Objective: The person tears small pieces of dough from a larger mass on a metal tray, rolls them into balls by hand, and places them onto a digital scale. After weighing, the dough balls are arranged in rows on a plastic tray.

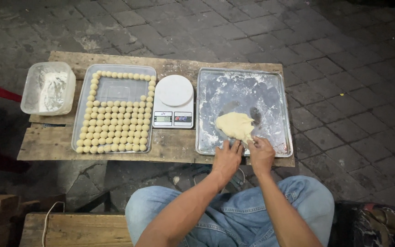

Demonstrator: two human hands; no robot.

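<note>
Nearest the camera are the person's knees in blue jeans (234, 215), with both forearms reaching out over the near edge of a low wooden table (46, 144). The left hand (227, 158) and the right hand (261, 154) lie side by side, almost touching. Their fingers are curled onto the near edge of a pale, cream-coloured lump of dough (235, 126) and pinch its near tip.

The dough is soft and smooth with an uneven outline. It is broad at its far left and narrows toward the hands, so its long axis runs from far left to near right and its point faces the right hand. It lies in the near middle of a flour-dusted metal tray (270, 91) at the right end of the table.

Left of that tray stands a white kitchen scale (174, 91) with a round platform. Further left, a second metal tray (117, 89) holds rows of small dough balls (115, 128), packed in its near half and lining its far edges. At the far left sits a clear plastic tub (49, 87) with white flour inside.
</note>
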